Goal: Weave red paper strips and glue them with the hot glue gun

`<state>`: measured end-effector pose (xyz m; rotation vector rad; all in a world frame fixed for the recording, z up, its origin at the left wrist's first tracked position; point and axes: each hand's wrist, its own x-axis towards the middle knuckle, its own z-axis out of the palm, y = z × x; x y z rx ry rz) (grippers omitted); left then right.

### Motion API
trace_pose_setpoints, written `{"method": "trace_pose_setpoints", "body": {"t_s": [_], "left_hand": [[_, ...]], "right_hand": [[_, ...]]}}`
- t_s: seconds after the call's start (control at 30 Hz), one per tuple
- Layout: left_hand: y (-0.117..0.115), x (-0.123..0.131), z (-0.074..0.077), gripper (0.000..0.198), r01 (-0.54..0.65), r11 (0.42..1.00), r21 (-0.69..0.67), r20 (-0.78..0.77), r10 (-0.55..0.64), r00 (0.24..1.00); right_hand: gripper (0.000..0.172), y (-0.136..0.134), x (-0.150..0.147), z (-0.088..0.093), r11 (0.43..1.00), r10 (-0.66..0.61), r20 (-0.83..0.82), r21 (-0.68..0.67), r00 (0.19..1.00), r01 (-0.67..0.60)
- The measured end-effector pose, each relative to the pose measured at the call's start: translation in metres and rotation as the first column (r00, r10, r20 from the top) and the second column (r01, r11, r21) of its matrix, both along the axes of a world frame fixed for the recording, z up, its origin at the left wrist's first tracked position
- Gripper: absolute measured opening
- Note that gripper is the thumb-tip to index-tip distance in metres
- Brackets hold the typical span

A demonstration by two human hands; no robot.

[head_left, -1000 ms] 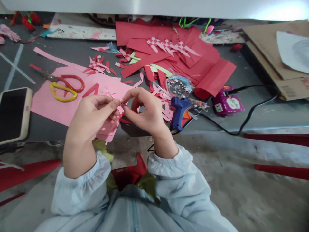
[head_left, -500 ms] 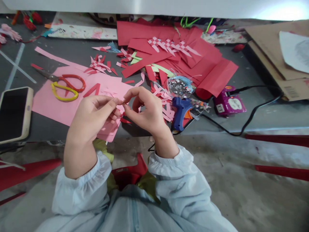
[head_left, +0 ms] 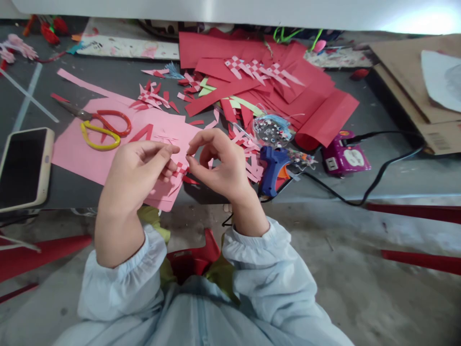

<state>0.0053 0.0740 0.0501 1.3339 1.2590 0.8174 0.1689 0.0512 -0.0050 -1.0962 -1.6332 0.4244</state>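
My left hand (head_left: pixel 139 168) is closed, thumb and index finger pressed together over the pink paper sheets (head_left: pixel 75 154); what they pinch, if anything, is too small to make out. Just below its fingertips shows a red-and-pink checkered woven paper piece (head_left: pixel 180 168); I cannot tell if the curled fingers touch it. Facing it, my right hand (head_left: pixel 223 166) pinches thumb and index finger around a tiny dark speck that I cannot name. Left of the hands lie scissors (head_left: pixel 101 129) with red and yellow handles. A blue glue gun (head_left: pixel 272 168) lies right of my right hand.
Red paper sheets (head_left: pixel 313 81) with several woven paper fish (head_left: pixel 255 69) cover the back. A bag of googly eyes (head_left: pixel 272 130) lies near the glue gun. A purple box (head_left: pixel 345 156) with a black cable, a cardboard box (head_left: pixel 403 81) and a phone (head_left: pixel 25 168) flank the area.
My fingertips have moved slightly apart, the right hand drawing a little to the right. More of the checkered paper piece shows between the hands. The whole view has shifted slightly.
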Motion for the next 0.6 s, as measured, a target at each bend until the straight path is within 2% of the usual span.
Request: {"method": "trace_pose_setpoints", "body": {"t_s": [0.2, 0.6], "left_hand": [[-0.0004, -0.0013, 0.0007, 0.014, -0.002, 1.000, 0.030, -0.008, 0.002, 1.000], [-0.0006, -0.0044, 0.0021, 0.017, 0.059, 0.998, -0.003, -0.093, -0.059, 0.994]], "right_hand": [[0.024, 0.0006, -0.0007, -0.0015, 1.000, 0.016, -0.010, -0.011, 1.000, -0.016], [0.021, 0.0027, -0.0051, 0.0008, 0.999, 0.048, -0.025, 0.014, 0.999, -0.048]]}}
